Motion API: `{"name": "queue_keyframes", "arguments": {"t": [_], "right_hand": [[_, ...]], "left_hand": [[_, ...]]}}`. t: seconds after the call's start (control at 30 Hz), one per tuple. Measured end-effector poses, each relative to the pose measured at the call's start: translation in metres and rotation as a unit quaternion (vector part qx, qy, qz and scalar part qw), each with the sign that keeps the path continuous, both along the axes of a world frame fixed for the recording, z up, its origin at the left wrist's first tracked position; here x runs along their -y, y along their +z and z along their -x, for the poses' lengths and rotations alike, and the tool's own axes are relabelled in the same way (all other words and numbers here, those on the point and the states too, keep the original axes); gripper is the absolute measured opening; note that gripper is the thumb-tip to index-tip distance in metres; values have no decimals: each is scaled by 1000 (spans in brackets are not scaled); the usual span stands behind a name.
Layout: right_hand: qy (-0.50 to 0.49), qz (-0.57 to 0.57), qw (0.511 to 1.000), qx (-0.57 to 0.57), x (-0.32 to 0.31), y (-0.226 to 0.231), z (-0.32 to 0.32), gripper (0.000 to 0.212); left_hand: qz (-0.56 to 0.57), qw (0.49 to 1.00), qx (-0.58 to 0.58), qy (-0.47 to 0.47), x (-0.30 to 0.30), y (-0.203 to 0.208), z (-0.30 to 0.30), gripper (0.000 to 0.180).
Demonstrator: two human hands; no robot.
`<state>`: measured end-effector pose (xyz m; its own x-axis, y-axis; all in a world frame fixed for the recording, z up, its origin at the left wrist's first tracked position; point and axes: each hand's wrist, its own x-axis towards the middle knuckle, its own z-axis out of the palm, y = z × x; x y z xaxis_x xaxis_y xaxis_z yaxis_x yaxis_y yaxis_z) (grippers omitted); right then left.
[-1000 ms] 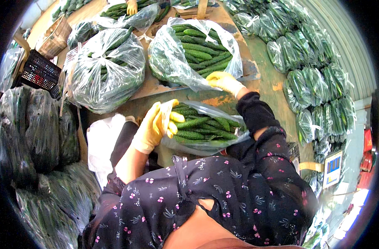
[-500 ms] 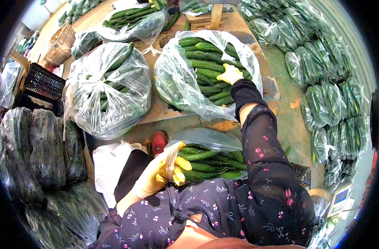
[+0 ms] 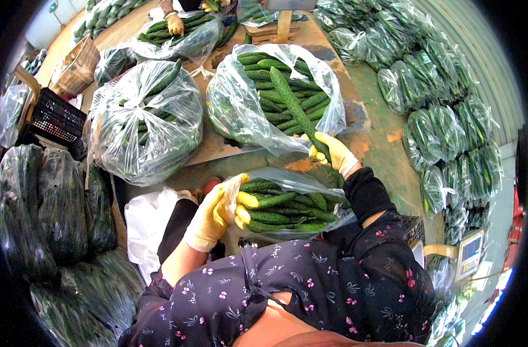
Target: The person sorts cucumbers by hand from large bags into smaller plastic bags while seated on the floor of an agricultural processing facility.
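My right hand (image 3: 337, 154), in a yellow glove, grips one end of a long green cucumber (image 3: 293, 104). The cucumber slants up and left over a large open clear bag (image 3: 224, 107) full of cucumbers. Close to my body, a smaller clear bag (image 3: 293, 174) lies open, with several cucumbers (image 3: 275, 217) side by side in it. At its left end, my gloved left hand (image 3: 212, 217) is closed on the edge of the plastic, its fingers bent.
Left of the open bag stands a big tied bag of cucumbers (image 3: 116, 136). A black crate (image 3: 55, 118) and a wicker basket (image 3: 76, 66) are farther left. Packed bags are stacked at right (image 3: 429, 124) and lower left (image 3: 58, 202). Another person's gloved hand (image 3: 175, 24) touches cucumbers at the back.
My right hand has come back toward me and right out of the large bag, now with a cucumber in it. The left hand keeps its hold. Another person's hand has appeared at the back.
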<state>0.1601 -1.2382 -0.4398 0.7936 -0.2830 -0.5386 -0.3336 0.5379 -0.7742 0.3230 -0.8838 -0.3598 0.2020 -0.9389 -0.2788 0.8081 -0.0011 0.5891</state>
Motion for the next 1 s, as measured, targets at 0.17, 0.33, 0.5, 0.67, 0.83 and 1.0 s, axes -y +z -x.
{"name": "queue_keyframes", "arguments": {"t": [0.17,0.33,0.5,0.67,0.83,1.0], "right_hand": [[19,-175,981,77,-48,22,39,56],[73,-240,953,170,-86,44,65,66],[13,-23,997,74,-83,90,103,57],[-165,293,941,-46,-35,108,187,32],[-220,267,915,-209,-14,15,297,33],[-152,289,839,-436,-20,-137,395,33]], "left_hand": [[4,1000,27,5,2,-2,3,66],[27,999,25,-4,1,0,3,63],[-8,999,43,2,0,0,6,73],[10,999,45,-6,-6,0,8,72],[13,998,58,-4,-6,2,10,71],[9,998,55,-6,-4,0,9,69]]}}
